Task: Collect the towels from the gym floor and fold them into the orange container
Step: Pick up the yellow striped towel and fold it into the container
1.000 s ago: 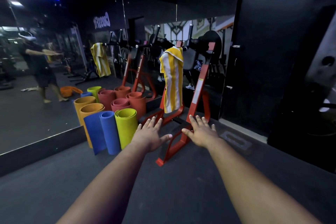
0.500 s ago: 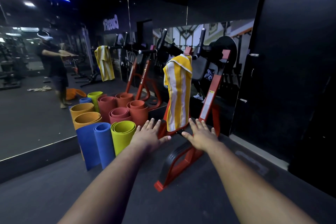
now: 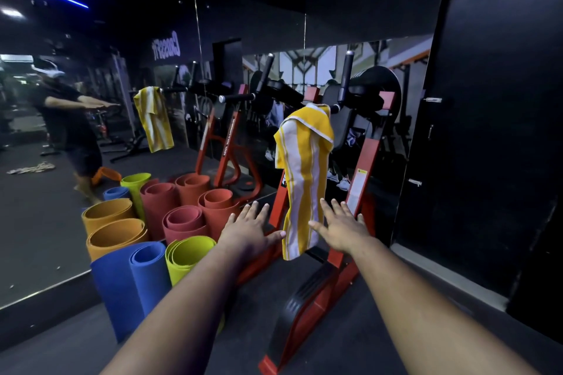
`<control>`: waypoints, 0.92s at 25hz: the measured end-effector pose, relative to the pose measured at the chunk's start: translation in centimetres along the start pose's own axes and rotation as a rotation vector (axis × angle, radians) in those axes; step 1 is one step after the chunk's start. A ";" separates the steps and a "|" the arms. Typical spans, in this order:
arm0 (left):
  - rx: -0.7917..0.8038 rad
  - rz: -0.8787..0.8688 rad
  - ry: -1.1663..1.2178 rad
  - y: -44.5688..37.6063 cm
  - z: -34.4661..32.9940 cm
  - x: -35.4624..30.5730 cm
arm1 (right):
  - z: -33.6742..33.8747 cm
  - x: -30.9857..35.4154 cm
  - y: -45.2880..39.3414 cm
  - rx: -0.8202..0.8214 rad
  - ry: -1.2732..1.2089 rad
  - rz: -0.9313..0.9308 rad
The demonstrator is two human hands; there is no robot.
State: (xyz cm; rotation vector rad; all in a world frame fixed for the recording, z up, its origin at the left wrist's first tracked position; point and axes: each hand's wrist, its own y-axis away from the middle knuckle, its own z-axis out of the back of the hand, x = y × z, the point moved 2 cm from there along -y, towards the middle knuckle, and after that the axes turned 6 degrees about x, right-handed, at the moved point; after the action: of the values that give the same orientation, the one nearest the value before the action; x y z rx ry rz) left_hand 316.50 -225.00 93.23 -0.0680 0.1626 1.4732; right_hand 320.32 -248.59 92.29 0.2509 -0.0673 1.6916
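A yellow-and-white striped towel (image 3: 304, 179) hangs over a handle of a red gym machine (image 3: 362, 179), its lower end near knee height. My left hand (image 3: 248, 230) is stretched out flat just left of the towel's bottom, fingers apart and holding nothing. Just right of the towel is my right hand (image 3: 342, 227), also flat with fingers spread. Neither hand touches the cloth. The wall mirror reflects an orange container (image 3: 106, 174) on the floor behind me and the towel's reflection (image 3: 154, 119).
Rolled exercise mats (image 3: 143, 240) in blue, green, orange and red stand against the mirror (image 3: 45, 222) at left. A black door (image 3: 493, 137) fills the right side. The machine's red base rail (image 3: 307, 313) runs across the dark floor toward me.
I have moved closer to the machine. The towel appears larger and my two hands now flank its lower end instead of being below it.
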 end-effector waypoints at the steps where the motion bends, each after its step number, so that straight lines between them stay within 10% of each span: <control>1: -0.010 -0.008 0.000 -1.7 0.6 0.6 | 0.5 0.4 -1.7 -0.014 0.002 0.002; 23: -0.042 0.072 0.011 -33.5 5.2 4.6 | 15.5 -1.7 -37.7 -0.620 0.215 -0.080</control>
State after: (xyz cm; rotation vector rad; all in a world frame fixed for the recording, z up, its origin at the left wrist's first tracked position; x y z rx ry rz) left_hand 350.56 -222.97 95.90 -0.1055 0.1447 1.5481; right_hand 359.66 -247.94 103.27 -0.3860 -0.4072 1.5289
